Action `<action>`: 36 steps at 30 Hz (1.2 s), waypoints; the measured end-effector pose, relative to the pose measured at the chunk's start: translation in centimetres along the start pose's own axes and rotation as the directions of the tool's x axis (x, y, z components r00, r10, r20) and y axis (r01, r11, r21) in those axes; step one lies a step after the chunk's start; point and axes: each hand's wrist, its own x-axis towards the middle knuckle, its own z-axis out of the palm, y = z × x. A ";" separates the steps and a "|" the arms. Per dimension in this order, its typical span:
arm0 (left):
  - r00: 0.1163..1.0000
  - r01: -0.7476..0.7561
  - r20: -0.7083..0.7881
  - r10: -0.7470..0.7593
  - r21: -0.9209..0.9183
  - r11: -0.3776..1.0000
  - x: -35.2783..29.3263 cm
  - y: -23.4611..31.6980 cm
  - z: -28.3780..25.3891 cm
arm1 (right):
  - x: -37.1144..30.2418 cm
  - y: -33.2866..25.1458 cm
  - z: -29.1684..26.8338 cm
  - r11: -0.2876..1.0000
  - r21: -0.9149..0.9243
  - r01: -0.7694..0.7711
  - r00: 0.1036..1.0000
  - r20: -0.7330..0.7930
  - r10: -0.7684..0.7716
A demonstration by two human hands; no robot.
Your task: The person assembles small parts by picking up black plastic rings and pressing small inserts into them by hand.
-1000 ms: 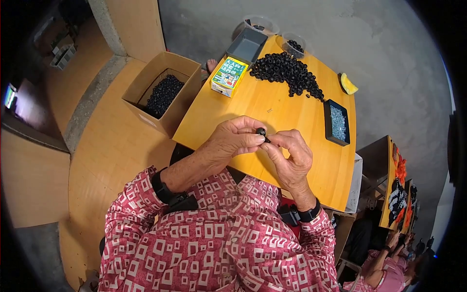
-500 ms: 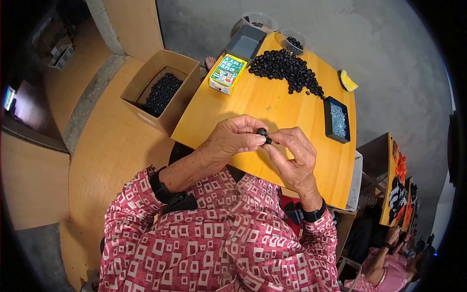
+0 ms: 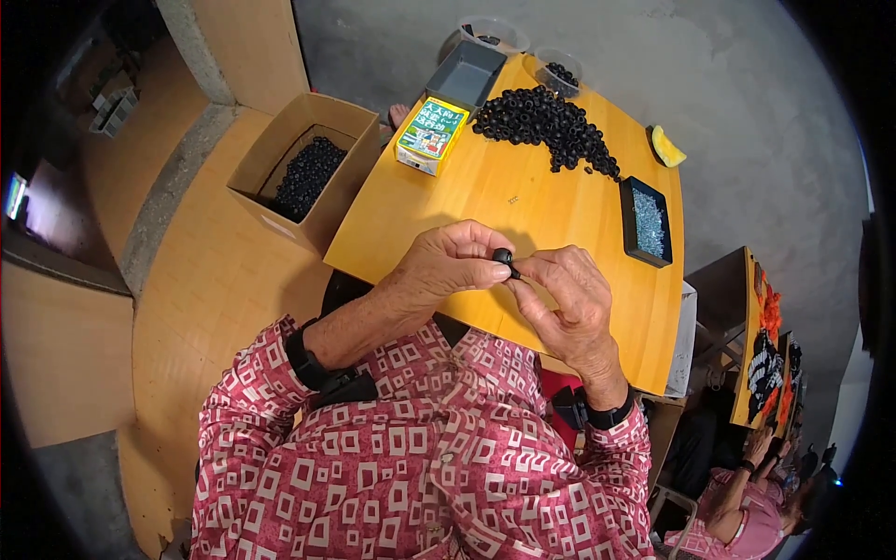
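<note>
Just above the table's near edge, my two hands meet around a small black rounded part [image 3: 503, 256]. My left hand [image 3: 453, 259] pinches it between thumb and fingers. The fingertips of my right hand [image 3: 571, 297] are closed at its lower right side, on a small dark piece that joins or touches it; my fingers cover most of this. Farther back on the yellow wooden table [image 3: 448, 201] lies a heap of black ring-like parts [image 3: 546, 121]. To the right of it is a black tray [image 3: 644, 254] full of small shiny bits, too small to name.
A yellow-green carton [image 3: 432, 135] and a grey tray [image 3: 467, 77] stand at the table's far left. Clear tubs with black parts sit behind. A cardboard box [image 3: 353, 177] of black parts is on the left. Another person [image 3: 751, 504] works at a table on the right.
My right hand has turned slightly and shifted a little to the right, its fingertips still at the black part. My left hand keeps its pinch. The view has shifted slightly.
</note>
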 end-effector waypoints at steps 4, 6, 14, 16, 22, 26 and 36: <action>0.999 0.051 -0.004 -0.051 -0.050 0.997 -0.2 0.3 0.3 | -0.3 0.1 -0.1 1.000 0.000 -0.006 1.000 -0.015 0.006; 0.992 0.123 -0.028 -0.125 -0.079 0.989 -0.1 0.7 0.6 | -0.4 0.3 -0.2 0.999 0.036 -0.037 0.999 -0.037 0.038; 0.993 0.115 0.032 -0.114 -0.009 0.993 -0.4 1.0 0.9 | -0.6 1.1 -0.6 0.998 0.050 -0.031 0.997 -0.071 0.035; 0.993 0.116 0.037 -0.116 0.000 0.993 -0.4 0.9 0.9 | -0.4 1.0 -0.7 0.999 0.034 -0.010 0.998 -0.063 0.012; 0.991 0.130 0.042 -0.129 -0.025 0.991 -0.5 0.9 1.0 | -0.1 1.3 -1.2 0.999 -0.013 0.042 0.998 -0.037 -0.043; 0.990 0.137 0.039 -0.137 -0.009 0.991 -0.5 1.0 1.1 | 0.0 1.2 -1.3 0.998 -0.028 0.051 0.999 -0.012 -0.051; 0.996 0.077 0.046 -0.080 0.063 0.995 -0.4 0.8 0.7 | 0.3 1.0 -1.5 0.993 -0.073 0.090 0.994 0.069 -0.085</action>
